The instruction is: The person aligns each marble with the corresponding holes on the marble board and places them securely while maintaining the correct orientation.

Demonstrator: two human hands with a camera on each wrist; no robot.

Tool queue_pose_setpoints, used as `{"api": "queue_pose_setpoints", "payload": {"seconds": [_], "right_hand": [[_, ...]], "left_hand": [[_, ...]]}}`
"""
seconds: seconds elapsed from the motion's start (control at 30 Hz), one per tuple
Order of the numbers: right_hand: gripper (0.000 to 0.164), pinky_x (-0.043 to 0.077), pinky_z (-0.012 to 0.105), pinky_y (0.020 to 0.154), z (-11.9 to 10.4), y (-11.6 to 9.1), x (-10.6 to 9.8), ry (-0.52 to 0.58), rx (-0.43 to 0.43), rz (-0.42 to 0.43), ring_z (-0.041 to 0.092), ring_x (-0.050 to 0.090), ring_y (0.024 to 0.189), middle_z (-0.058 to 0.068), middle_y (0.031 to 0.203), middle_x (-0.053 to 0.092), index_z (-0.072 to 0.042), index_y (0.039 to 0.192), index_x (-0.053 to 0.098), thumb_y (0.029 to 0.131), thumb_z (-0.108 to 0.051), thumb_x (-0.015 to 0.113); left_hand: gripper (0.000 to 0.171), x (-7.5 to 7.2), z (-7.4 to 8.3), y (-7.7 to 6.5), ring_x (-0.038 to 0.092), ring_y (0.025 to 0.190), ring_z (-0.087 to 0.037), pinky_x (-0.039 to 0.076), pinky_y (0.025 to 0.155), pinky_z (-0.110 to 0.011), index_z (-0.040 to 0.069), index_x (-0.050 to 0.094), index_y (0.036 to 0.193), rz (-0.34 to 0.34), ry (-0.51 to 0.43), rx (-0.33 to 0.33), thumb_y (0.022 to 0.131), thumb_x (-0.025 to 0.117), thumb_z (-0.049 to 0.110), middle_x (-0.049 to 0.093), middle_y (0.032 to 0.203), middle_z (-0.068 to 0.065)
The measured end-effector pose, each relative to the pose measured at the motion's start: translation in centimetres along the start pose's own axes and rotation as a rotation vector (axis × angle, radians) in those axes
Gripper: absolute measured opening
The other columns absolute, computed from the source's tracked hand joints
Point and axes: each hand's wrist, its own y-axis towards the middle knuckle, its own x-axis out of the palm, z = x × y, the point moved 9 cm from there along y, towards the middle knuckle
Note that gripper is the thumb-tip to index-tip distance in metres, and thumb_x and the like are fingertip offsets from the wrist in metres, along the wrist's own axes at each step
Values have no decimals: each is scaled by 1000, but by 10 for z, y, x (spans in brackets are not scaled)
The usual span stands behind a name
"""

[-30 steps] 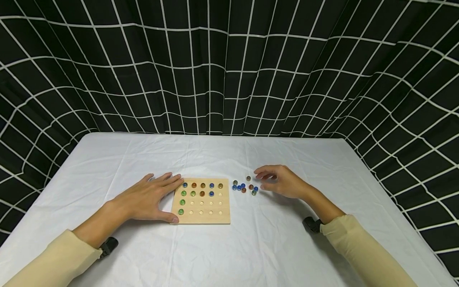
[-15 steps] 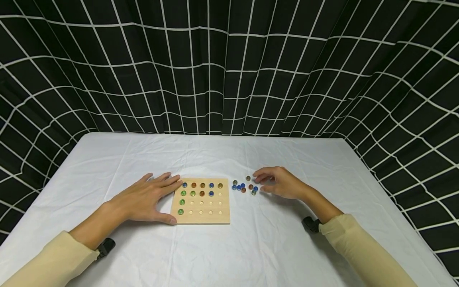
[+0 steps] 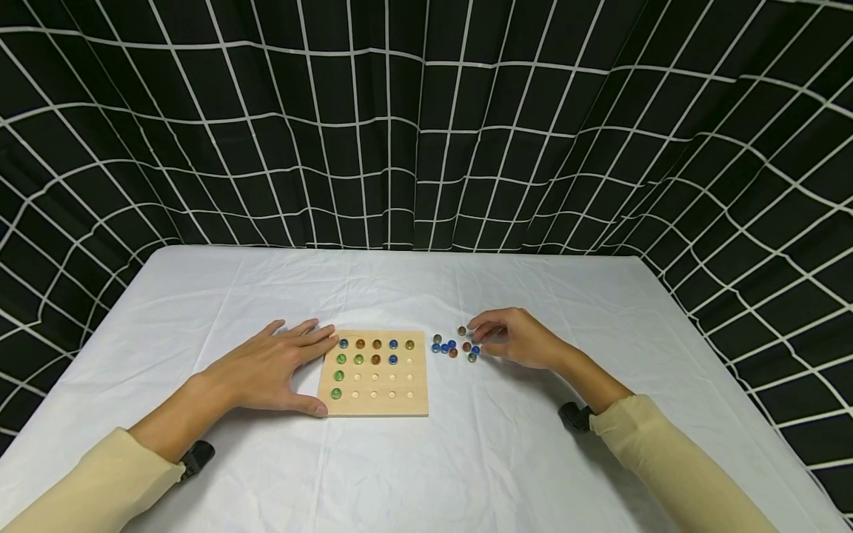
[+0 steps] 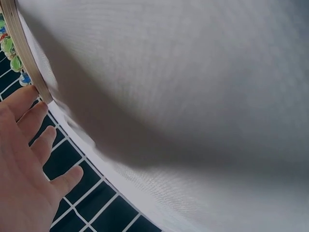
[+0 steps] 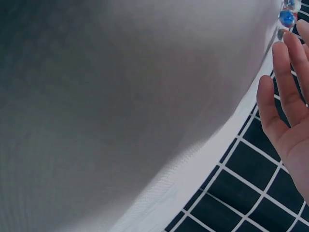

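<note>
A pale wooden board (image 3: 413, 406) with rows of round hollows lies on the white cloth. Glass marbles fill its far row, most of the second row and the left column; a green marble (image 3: 336, 394) sits in the near left hollow. My left hand (image 3: 276, 371) spreads along the board's left edge, thumb at the near corner and index finger at the far one. Right of the board lie several loose marbles, among them a blue marble (image 3: 444, 349) and a brownish marble (image 3: 462, 331). Beside them is my right hand (image 3: 523, 340), fingers slightly bent, nothing visible between them.
White cloth (image 3: 373, 474) with faint creases covers the table. Behind it and at both sides hangs a black curtain (image 3: 413, 148) with a white grid. Each wrist carries a small black camera, such as the left wrist camera (image 3: 198, 460).
My right hand has edged slightly left, closer to the loose marbles. The left hand has shifted a little to the left at the board's edge. The marbles stay in place.
</note>
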Motion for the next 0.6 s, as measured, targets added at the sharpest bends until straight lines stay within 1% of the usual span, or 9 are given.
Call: {"api": "queue_pose_setpoints", "payload": {"seconds": [0.23, 0.4, 0.6], "right_hand": [[32, 55, 43, 88, 4, 3, 4, 25, 9, -16, 21, 68, 92, 6, 97, 73, 1, 116, 68, 85, 7, 72], [32, 55, 43, 84, 3, 4, 5, 5, -5, -13, 21, 68, 92, 5, 95, 74, 3, 115, 68, 84, 8, 72], [31, 56, 42, 83, 0, 5, 6, -3, 0, -16, 21, 67, 94, 6, 94, 73, 3, 115, 68, 84, 8, 71]], "left_hand": [[111, 0, 1, 0, 32, 146, -32, 24, 113, -66, 14, 43, 152, -4, -5, 0, 71, 53, 89, 38, 158, -4], [111, 1, 1, 1, 32, 146, -32, 23, 113, -66, 13, 43, 152, -6, -16, 2, 71, 54, 89, 39, 157, -4], [112, 1, 0, 2, 32, 146, -32, 24, 113, -66, 13, 43, 152, -6, -11, 4, 70, 53, 89, 39, 157, -5]]}}
